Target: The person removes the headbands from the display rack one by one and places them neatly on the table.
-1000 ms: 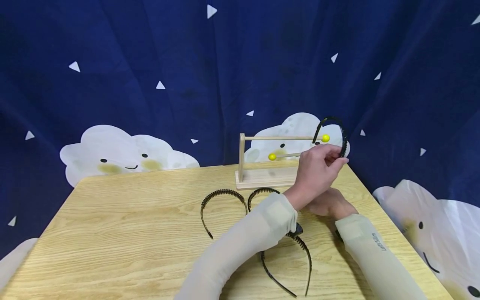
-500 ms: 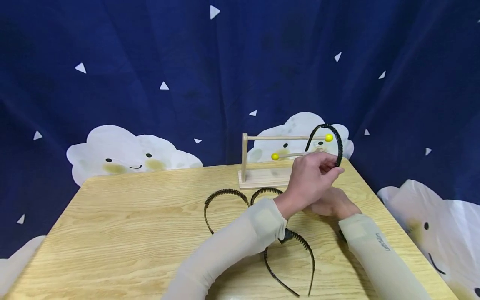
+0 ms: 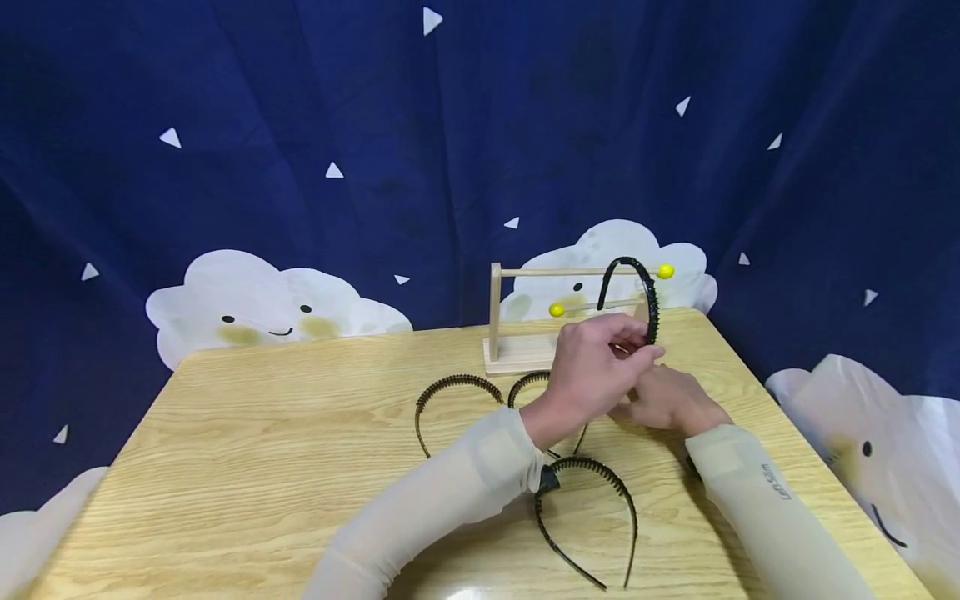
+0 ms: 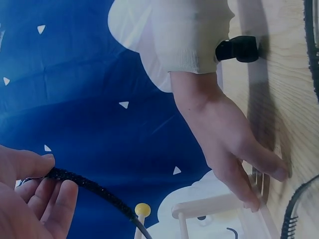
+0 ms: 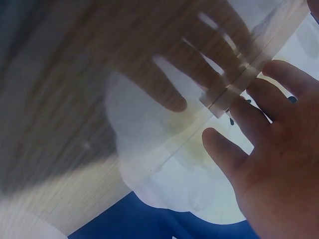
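My left hand [image 3: 600, 362] pinches one end of a black toothed headband [image 3: 651, 304] between thumb and fingers. The headband is raised, its arch overlapping the stand's upper rod in the head view. In the left wrist view, the headband [image 4: 99, 191] runs down past a yellow ball [image 4: 142, 209]. Behind and below the left hand, my right hand [image 3: 671, 402] is low over the table with its fingers extended. The right wrist view has those fingers [image 5: 251, 119] right at the wooden stand's base [image 5: 217, 102]. The stand [image 3: 517, 354] has two rods with yellow ball tips, partly hidden by the left hand.
Three more toothed headbands lie on the wooden table [image 3: 285, 467]: one on the left [image 3: 457, 382], one beside it [image 3: 528, 381] partly behind the left arm, and one nearer the front [image 3: 592, 463]. A dark blue curtain [image 3: 375, 125] with clouds hangs behind.
My left hand has moved left and slightly down with the headband, from around the upper rod's ball tip to further along the rod. The right hand stays low near the stand.
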